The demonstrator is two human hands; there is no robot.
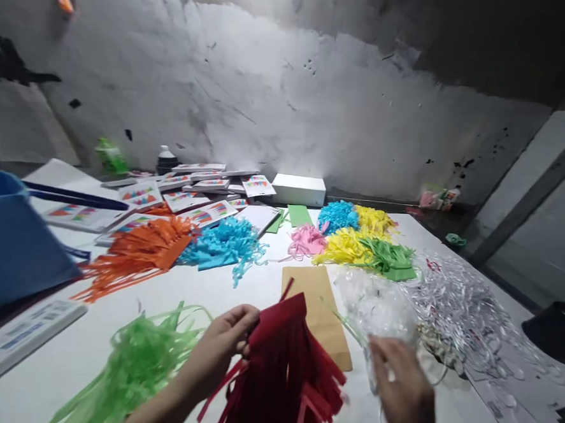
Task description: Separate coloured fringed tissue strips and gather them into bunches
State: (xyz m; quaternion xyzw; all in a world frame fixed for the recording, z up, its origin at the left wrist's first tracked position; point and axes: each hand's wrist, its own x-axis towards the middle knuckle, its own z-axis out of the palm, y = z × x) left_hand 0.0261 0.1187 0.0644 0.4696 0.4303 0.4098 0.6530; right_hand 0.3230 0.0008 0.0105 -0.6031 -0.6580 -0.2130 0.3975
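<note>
In the head view: red fringe, its folded top pinched in the closed fingers of the left hand, held above the worktop, partly across the brown paper. To its right, right hand, blurred, fingers bent, beside a green strip and a shiny piece; cannot tell whether gripping either. Likely risks: tearing of red strands from a hard tug; tangling with silvery loops from careless reaching; dragging of the light green fringe by the left sweep.
</note>
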